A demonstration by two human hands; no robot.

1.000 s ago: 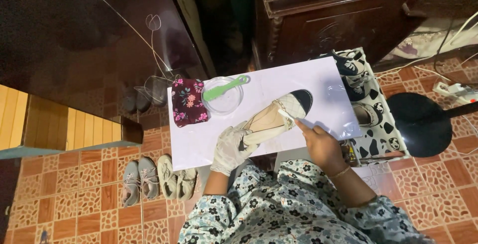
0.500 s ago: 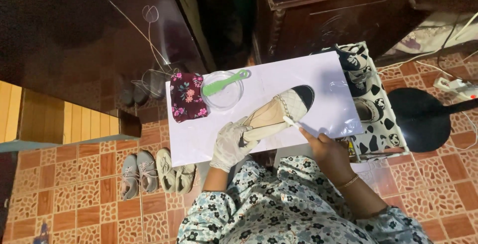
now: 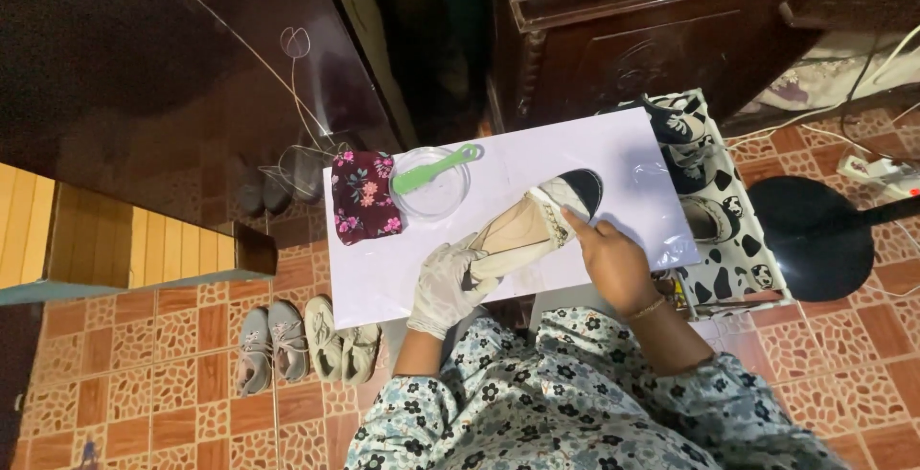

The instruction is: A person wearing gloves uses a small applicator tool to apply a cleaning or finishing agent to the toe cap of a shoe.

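Cream quilted fabric formed the upper of the flat slip-on shoe with a black toe cap (image 3: 537,221), which lay at an angle on the white rectangular board (image 3: 383,278), heel toward the person and toe toward the far right corner. The left hand (image 3: 443,283), covered by a pale thin glove, gripped the heel end of the shoe; its fingers were curled around the rear rim, with the thumb over the top edge. The right hand (image 3: 613,261), bare, rested against the toe section of the shoe. Its fingers were drawn together, with the tips pressed onto the quilted area just behind the black cap. Whether a small object was pinched between those fingertips could not be determined.

On the same board, left of the shoe, stood a clear round shallow dish (image 3: 428,187) with a green plastic-handled brush (image 3: 433,170) laid across its rim. A dark red floral cloth (image 3: 362,197) lay just beside the dish at the left edge of the board. A black-and-white patterned open box holding dark sneakers (image 3: 704,202) sat right of the board. Two pairs of grey and beige shoes (image 3: 307,343) stood on the orange patterned floor tiles (image 3: 144,403) at lower left.
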